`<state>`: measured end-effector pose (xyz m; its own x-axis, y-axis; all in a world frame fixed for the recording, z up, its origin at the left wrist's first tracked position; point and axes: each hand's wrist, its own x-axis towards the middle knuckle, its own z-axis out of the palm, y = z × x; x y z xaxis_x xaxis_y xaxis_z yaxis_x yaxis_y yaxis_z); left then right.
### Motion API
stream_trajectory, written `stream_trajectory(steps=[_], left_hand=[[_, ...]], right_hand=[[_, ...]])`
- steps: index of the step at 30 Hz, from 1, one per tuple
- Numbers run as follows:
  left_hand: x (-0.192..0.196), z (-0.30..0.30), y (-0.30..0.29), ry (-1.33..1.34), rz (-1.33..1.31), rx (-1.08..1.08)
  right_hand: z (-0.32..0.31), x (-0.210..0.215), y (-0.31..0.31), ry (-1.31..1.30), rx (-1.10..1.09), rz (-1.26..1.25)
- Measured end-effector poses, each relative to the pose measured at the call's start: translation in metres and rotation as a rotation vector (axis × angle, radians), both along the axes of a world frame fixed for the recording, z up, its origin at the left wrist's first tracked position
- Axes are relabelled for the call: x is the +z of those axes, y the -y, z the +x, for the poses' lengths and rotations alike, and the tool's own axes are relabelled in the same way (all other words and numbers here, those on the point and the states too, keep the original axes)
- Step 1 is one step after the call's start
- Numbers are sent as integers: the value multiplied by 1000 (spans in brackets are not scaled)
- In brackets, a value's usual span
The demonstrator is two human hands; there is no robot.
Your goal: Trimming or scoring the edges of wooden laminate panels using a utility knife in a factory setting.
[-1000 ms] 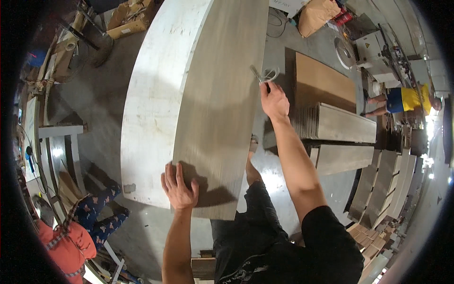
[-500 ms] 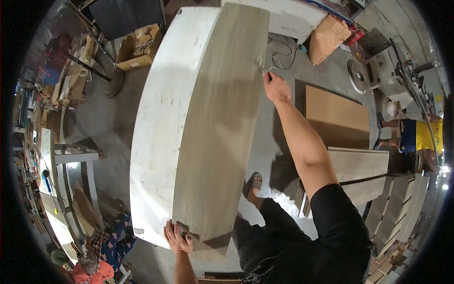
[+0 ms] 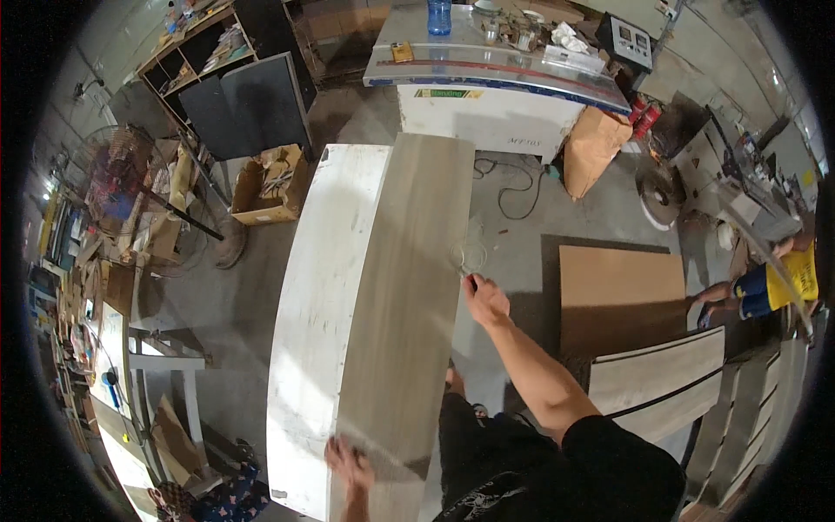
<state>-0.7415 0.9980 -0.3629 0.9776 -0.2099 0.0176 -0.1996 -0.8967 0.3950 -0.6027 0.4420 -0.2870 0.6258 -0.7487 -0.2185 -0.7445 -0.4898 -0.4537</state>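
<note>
A long wood-grain board (image 3: 409, 287) lies on a white panel (image 3: 326, 261), which shows along its left side. My left hand (image 3: 350, 465) rests flat on the board's near left edge, fingers apart and a little blurred. At the board's right edge my right hand (image 3: 489, 302) is closed around a small dark tool, mostly hidden by the fingers. Thin pale curled strands (image 3: 470, 254) stick out just beyond that hand, against the edge. What kind of tool it is cannot be made out.
A white workbench (image 3: 496, 113) stands beyond the board's far end. An open cardboard box (image 3: 271, 184) and a fan (image 3: 122, 174) are at left. A brown panel (image 3: 622, 287) and pale boards (image 3: 658, 383) lie at right. A person in yellow (image 3: 790, 277) stands far right; another person's patterned clothing (image 3: 230, 496) shows lower left.
The view has tilted up, showing more of the far room. My right hand has come nearer along the board's right edge, strands beside it. My left hand stays at the near left edge.
</note>
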Motion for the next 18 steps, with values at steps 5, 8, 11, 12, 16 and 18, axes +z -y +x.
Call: stream_trajectory(steps=[5, 8, 11, 12, 16, 18], left_hand=[[61, 200, 271, -13, 82, -178], [66, 284, 378, -69, 117, -64], [62, 327, 444, -81, 162, 78], [64, 332, 457, -54, 158, 101], [60, 334, 461, -15, 149, 110], [59, 337, 462, 15, 140, 97]], right_hand=[[-8, -1, 5, -5, 8, -46], [-2, 24, -9, -33, 22, 15], [-3, 14, -5, -61, 27, 72], [-8, -1, 3, -27, 133, -26], [19, 41, 31, 47, 164, -30], [26, 36, 42, 144, 237, -49]])
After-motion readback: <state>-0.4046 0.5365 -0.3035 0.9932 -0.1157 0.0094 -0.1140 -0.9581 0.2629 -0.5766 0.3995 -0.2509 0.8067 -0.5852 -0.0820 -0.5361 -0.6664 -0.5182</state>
